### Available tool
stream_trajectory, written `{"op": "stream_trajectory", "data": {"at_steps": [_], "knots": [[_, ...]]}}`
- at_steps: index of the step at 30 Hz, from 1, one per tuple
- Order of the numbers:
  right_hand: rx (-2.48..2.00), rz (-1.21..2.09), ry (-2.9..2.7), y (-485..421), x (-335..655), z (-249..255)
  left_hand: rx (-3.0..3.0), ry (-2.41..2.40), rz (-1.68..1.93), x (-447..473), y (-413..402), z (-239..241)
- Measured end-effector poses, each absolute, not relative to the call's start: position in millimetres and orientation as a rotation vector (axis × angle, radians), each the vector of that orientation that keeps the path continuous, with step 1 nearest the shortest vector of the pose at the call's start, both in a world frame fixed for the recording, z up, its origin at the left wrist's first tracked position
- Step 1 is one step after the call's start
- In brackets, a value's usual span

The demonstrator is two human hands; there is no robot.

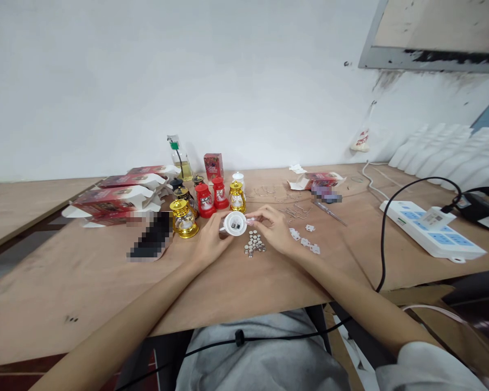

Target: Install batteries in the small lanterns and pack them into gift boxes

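White plastic lantern base (235,224) sits gripped between left hand (209,240) and right hand (272,228), fingers closed around it just above the worktop (85,282). Button cells (254,243) lie beneath; bare wood opens toward the near edge. Small lanterns (206,202) crowd behind, white clips (305,239) right. Its inner slot probably holds batteries.

Both forearms are bare from wrist to elbow. The left hand (209,243) and right hand (276,231) wear no gloves. A pale sleeve edge (424,364) shows at five o'clock; a grey garment (261,353) covers the lap, crossed by a thin black cable (269,338).
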State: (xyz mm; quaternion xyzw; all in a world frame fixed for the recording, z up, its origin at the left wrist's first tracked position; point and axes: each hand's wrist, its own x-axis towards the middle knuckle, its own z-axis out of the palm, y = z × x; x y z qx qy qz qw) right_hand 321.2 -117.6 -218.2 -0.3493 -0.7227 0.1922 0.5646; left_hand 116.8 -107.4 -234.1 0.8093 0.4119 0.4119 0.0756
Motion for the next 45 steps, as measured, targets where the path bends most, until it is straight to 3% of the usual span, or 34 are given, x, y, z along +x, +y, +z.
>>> {"op": "stream_trajectory", "data": {"at_steps": [10,15,26,45], "knots": [[-0.766,0.949,-1.396,-119,313,-221,2.432,1.230,1.179,118,-109,-236],[-0.698,1.043,-1.431,-121,310,-225,2.415,1.221,1.185,119,-110,-234],[-0.754,0.653,-1.612,-126,311,-219,2.442,1.191,1.169,118,-111,-233],[-0.859,0.460,-1.750,-134,313,-209,2.473,1.231,1.159,117,-110,-231]]}}
